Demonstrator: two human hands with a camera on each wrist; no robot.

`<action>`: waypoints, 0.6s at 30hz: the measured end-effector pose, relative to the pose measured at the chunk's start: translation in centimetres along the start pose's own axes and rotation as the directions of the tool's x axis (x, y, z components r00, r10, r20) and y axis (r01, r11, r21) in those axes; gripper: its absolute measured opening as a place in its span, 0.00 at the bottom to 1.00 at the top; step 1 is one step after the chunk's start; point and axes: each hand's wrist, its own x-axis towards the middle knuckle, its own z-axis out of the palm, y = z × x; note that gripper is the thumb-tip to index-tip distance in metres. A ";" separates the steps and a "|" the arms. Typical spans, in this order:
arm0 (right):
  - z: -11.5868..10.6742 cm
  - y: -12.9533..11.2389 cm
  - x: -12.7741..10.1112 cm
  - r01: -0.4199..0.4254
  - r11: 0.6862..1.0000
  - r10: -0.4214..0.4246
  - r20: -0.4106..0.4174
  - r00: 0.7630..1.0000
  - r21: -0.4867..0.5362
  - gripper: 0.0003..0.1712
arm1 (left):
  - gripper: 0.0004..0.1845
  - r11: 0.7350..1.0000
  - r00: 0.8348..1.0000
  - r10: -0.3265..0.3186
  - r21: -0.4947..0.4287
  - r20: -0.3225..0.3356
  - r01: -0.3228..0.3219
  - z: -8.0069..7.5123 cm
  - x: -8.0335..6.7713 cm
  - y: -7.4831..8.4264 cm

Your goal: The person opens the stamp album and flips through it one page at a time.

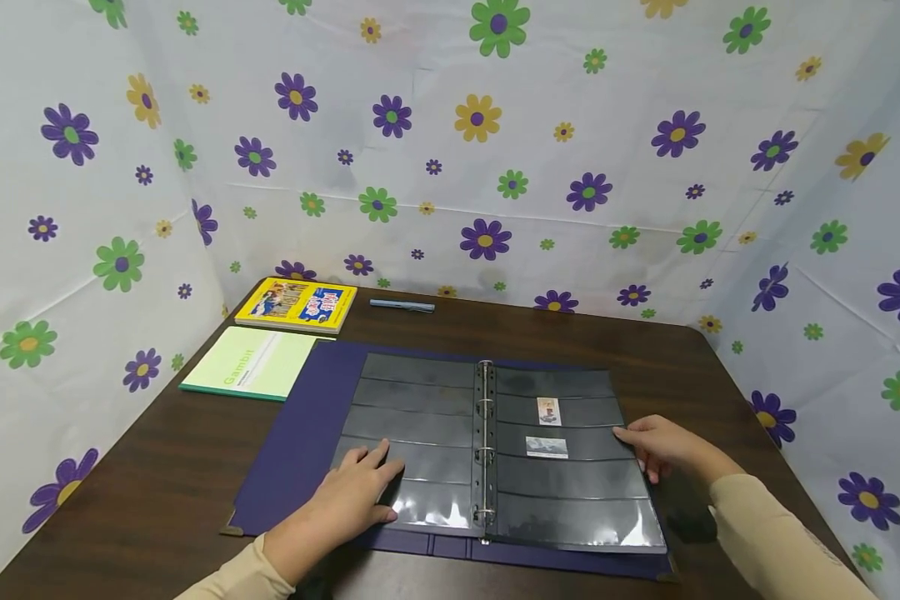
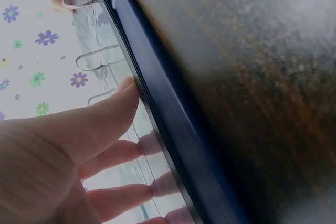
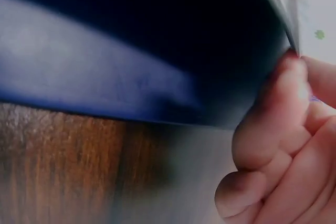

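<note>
Two hands lie nearest, one on each side of the open binder (image 1: 300, 442), which serves as landmark. Largest is the counter (image 1: 157, 483), dark brown wood grain, closed in on three sides by white sheeting printed with purple, green and yellow flowers (image 1: 495, 125). On it lies one purple binder, opened flat, its ring spine (image 1: 484, 442) running down the middle with three rings visible. Two dark pocket pages show: the left page (image 1: 412, 417) and the right page (image 1: 570, 467), each divided into horizontal strips. Two stamps (image 1: 547, 447) sit in the right page's pockets, one above the other, near the rings.

Left hand (image 1: 360, 492) rests flat on the left page's lower part, fingers spread and straight, pressing the plastic. Right hand (image 1: 660, 446) is at the right page's outer edge, fingers curled around that edge, pinching it.

Beyond the binder's far left corner lie one pale green booklet (image 1: 251, 362), touching the cover, then one yellow picture book (image 1: 297, 304) behind it. One blue pen (image 1: 402, 306) lies beyond the binder's far edge, right of the yellow book.
</note>
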 end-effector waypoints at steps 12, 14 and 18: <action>-2.0 -7.6 -1.3 0.153 0.988 -0.149 -0.127 0.981 0.021 0.25 | 0.31 0.999 0.999 -0.031 0.010 0.032 0.030 -0.4 0.2 0.4; -2.0 -9.5 -1.4 0.178 0.984 -0.172 -0.148 0.974 0.030 0.24 | 0.30 0.999 0.998 -0.041 0.015 0.044 0.040 -0.6 0.3 0.6; -1.5 -13.1 -1.5 0.219 0.975 -0.210 -0.172 0.963 0.035 0.24 | 0.25 0.999 0.998 -0.047 0.023 0.037 0.046 -1.2 0.8 0.9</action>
